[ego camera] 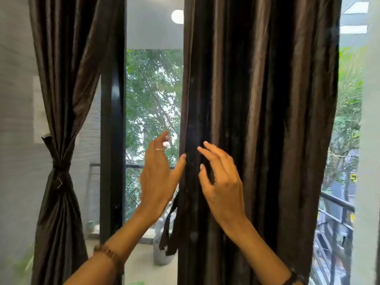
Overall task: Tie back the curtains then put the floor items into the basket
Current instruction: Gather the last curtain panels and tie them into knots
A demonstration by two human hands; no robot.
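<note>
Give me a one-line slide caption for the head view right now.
Left curtain tied back; both open hands, left hand and right hand, reach for the loose right curtain.

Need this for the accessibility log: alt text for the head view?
Two open hands, left hand and right hand, reach toward the inner edge of a loose dark brown right curtain; its tie-back strap dangles below. The left curtain is already tied back, with trees showing through the window.
</note>
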